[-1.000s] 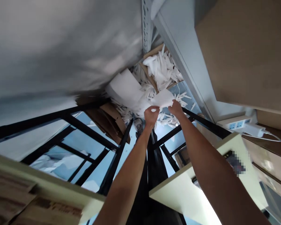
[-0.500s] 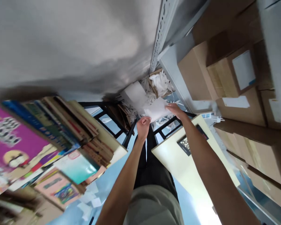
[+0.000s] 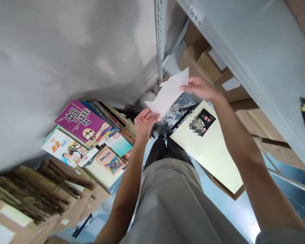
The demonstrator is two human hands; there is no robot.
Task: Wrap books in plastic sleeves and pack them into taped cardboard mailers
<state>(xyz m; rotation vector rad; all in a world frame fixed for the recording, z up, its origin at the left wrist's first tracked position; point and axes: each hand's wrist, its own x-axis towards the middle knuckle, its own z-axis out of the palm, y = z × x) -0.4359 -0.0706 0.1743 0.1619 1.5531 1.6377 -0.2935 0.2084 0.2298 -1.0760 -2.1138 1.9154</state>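
The left hand (image 3: 143, 126) and right hand (image 3: 202, 89) grip opposite ends of a white sheet of paper (image 3: 168, 95), tilted in midair over scattered white strips (image 3: 177, 109). A purple book (image 3: 81, 122) lies to the left, a cream tabletop (image 3: 216, 154) to the right.

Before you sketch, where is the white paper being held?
In the head view, the white paper is slightly above-right of centre, between the left hand and right hand.

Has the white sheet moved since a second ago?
Yes: the white sheet has moved up the picture relative to the perforated metal post, its top corner now above the post's visible foot.
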